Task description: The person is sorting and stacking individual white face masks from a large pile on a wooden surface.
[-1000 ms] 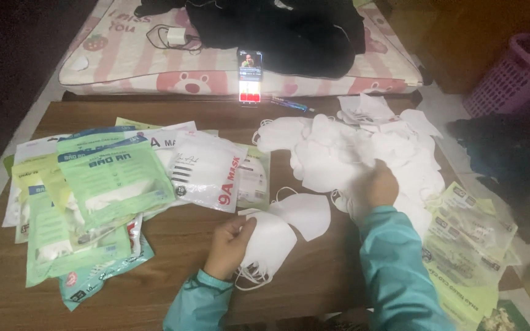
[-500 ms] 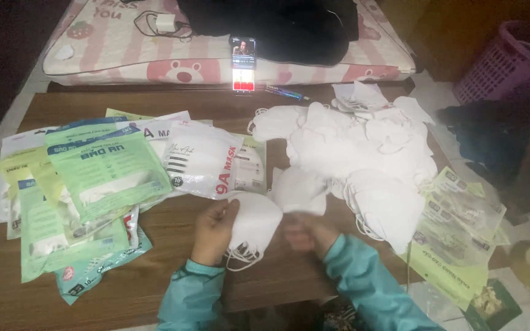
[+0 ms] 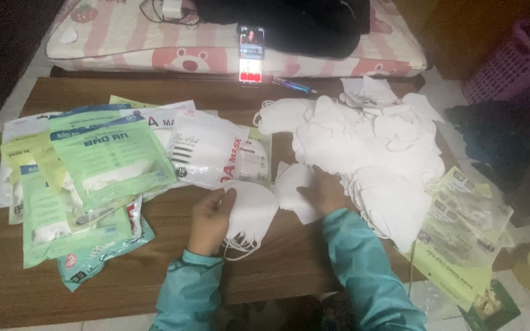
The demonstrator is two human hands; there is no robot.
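the left hand (image 3: 211, 216) grips a small stack of folded white masks (image 3: 248, 211), fingers curled over its left edge, ear loops hanging loose just below it over the brown desk (image 3: 154, 270). the right hand (image 3: 325, 191) lies flat, fingers spread, pressing on a single white mask (image 3: 292, 191) just beside the stack, to its right; it grasps nothing. both arms wear teal sleeves. right of the right hand, touching it, spreads a big heap of loose white masks (image 3: 369, 144). further right, at the desk's edge, lie clear wrappers with yellow-green print (image 3: 461, 236). left of the left hand sits a pile of green and white mask packets (image 3: 93, 171), and a white packet (image 3: 207, 150) lies just above it. beyond both hands, past the desk, a phone (image 3: 251, 54) leans against a pink striped cushion (image 3: 124, 37), with a pen (image 3: 291, 84) near it.
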